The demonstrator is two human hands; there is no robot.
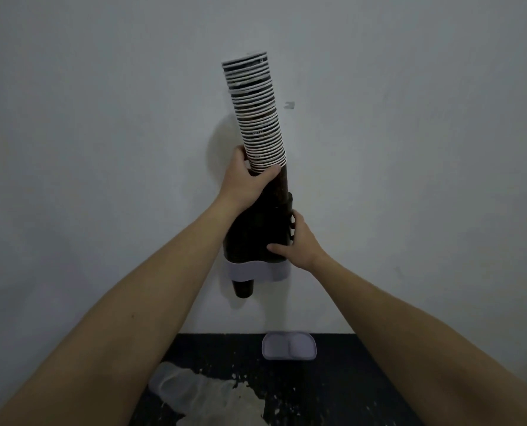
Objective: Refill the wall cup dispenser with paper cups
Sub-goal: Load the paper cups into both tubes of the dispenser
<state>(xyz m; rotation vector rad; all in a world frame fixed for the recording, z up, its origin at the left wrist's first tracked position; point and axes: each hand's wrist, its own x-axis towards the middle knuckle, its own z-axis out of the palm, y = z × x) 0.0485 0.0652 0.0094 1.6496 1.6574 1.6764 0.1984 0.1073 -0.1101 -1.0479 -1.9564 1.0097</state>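
Note:
A tall stack of dark paper cups [257, 118] with white rims rises up out of the wall cup dispenser [256, 238], leaning a little left. The dispenser is a dark tube with a white base collar [265, 270]; one dark cup [243, 289] pokes out below it. My left hand [245, 182] grips the stack at its lower end, just above the tube's mouth. My right hand [299, 241] holds the dispenser tube on its right side, thumb across the front.
The bare grey wall [409, 149] carries the dispenser. Below, on the dark speckled floor, lie a white two-part lid or tray [289, 345] and a crumpled clear plastic sleeve [188, 392]. A small mark [290, 105] shows on the wall right of the stack.

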